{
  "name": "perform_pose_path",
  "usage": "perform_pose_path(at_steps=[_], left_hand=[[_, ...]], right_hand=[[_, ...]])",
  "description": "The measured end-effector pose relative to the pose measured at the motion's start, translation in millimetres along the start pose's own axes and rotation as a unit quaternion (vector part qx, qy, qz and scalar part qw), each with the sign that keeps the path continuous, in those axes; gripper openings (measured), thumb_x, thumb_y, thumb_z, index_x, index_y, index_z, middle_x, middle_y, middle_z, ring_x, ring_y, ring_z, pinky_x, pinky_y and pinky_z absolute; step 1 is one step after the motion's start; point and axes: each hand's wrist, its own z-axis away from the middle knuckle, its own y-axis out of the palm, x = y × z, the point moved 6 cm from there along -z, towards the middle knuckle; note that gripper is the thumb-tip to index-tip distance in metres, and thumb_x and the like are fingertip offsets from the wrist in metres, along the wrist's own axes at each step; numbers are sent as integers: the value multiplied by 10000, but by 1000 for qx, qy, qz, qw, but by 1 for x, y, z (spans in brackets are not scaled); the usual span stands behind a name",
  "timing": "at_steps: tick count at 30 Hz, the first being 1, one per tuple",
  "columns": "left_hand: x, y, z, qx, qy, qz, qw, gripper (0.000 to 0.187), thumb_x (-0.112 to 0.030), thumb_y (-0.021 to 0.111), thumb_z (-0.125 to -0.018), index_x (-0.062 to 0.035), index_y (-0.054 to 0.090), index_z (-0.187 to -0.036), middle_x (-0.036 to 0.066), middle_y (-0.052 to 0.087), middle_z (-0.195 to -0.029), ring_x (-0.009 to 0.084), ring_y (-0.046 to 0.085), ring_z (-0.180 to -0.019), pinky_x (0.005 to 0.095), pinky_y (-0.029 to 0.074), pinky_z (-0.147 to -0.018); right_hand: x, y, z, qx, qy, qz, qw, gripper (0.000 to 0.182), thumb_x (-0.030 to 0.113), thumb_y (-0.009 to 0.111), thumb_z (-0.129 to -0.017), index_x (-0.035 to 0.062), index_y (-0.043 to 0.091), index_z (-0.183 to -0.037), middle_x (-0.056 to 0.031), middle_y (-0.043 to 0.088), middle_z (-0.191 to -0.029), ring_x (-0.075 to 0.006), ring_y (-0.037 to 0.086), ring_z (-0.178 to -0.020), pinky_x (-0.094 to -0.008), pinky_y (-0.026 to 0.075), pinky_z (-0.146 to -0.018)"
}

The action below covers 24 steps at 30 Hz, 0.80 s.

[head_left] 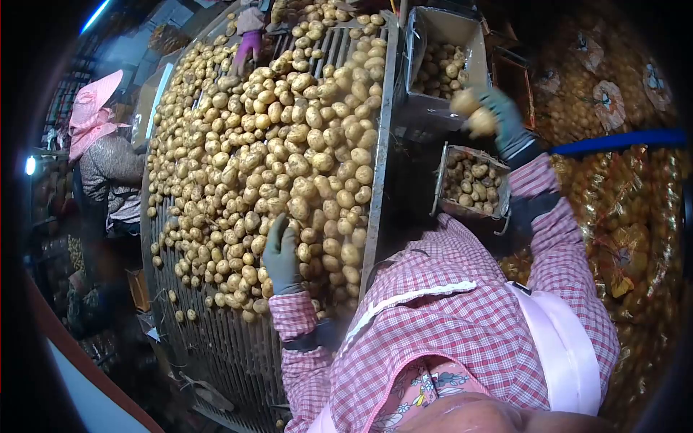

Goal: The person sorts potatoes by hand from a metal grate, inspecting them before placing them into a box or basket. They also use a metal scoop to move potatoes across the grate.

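Many pale-brown potatoes (249,159) cover a slatted sorting table (224,353). My left hand (281,252), in a grey-green glove, rests at the near part of the pile, its fingers stretched out against the potatoes. Over on the right, my right hand (503,123), gloved too, grips two potatoes (473,112), which look slightly blurred. They are held above the gap between a lined box (447,22) partly filled with potatoes and a smaller basket (442,177) of potatoes nearer my body.
A metal side rail (382,137) edges the table. Across it stands a co-worker in a pink hat (94,108); another person's purple-gloved hand (247,50) reaches in at the far end. Net sacks of potatoes (613,216) and a blue bar (621,141) are on the right.
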Motion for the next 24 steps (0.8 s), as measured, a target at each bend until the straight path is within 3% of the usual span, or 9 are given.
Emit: perform_pose_path(at_steps=[2, 3, 5, 8, 11, 16, 19, 20, 24], left_hand=[[14, -23, 2, -38, 14, -3, 999, 383, -137, 610, -998, 31, 613, -1343, 143, 669, -1294, 205, 628, -1185, 318, 504, -1001], [26, -36, -3, -35, 41, -71, 996, 384, -159, 614, -998, 28, 623, -1334, 144, 670, -1293, 207, 630, -1172, 314, 496, -1001], [30, -51, -1, -70, 16, -123, 990, 385, -182, 624, -978, 30, 643, -1299, 145, 691, -1255, 213, 634, -1167, 330, 491, -1005], [12, -47, -4, -96, 10, -65, 993, 355, -160, 624, -964, 10, 665, -1273, 145, 705, -1222, 204, 646, -1127, 318, 495, -985], [0, -13, -15, -94, 43, -102, 989, 348, -168, 658, -946, -25, 680, -1262, 135, 711, -1206, 224, 669, -1082, 329, 521, -977], [5, 43, -46, -11, 7, -486, 874, 583, -372, 738, -868, -96, 601, -1363, 143, 634, -1315, 293, 577, -1258, 377, 437, -1089], [13, 38, -58, -28, 8, -426, 904, 613, -380, 741, -851, -82, 599, -1367, 169, 636, -1326, 286, 607, -1226, 365, 466, -1060], [21, 34, -58, -31, -11, -309, 951, 620, -383, 739, -848, -81, 597, -1370, 178, 639, -1324, 285, 619, -1211, 365, 476, -1050], [-9, 52, -28, 95, -100, -85, 987, 666, -454, 716, -873, -79, 577, -1405, 210, 653, -1305, 301, 644, -1185, 379, 494, -1030]], right_hand=[[17, -114, -47, -132, -217, 143, 957, 402, 216, 672, -961, 47, 624, -1323, -105, 709, -1133, -203, 707, -966, -314, 613, -747], [29, -151, -65, -100, -219, 111, 964, 415, 206, 660, -968, 42, 611, -1346, -84, 706, -1169, -179, 694, -983, -304, 567, -869], [63, -206, -84, -195, -234, 398, 865, 501, 252, 666, -970, 18, 567, -1401, -108, 658, -1271, -182, 648, -1107, -295, 523, -949], [50, -223, -111, -222, -143, 235, 935, 474, 264, 651, -988, 44, 583, -1402, -80, 648, -1286, -131, 625, -1117, -264, 507, -916], [-7, -125, -120, -59, -139, 205, 967, 404, 220, 634, -997, 93, 618, -1380, -38, 670, -1214, -76, 636, -991, -207, 493, -802], [-67, 105, -59, 79, 1, 131, 988, 335, 279, 622, -999, 106, 666, -1284, -38, 718, -1160, -89, 678, -712, -222, 559, -618], [-106, 186, -24, 213, 19, 135, 967, 321, 278, 611, -978, 74, 699, -1209, -54, 725, -1051, -91, 654, -642, -228, 543, -539], [-121, 209, -7, 211, 176, 63, 959, 377, 342, 618, -975, 73, 681, -1231, -79, 700, -1034, -122, 653, -626, -244, 553, -540], [-189, 256, 30, 293, 324, -39, 899, 477, 451, 614, -993, 99, 589, -1315, -113, 673, -1073, -214, 690, -736, -347, 598, -590]])
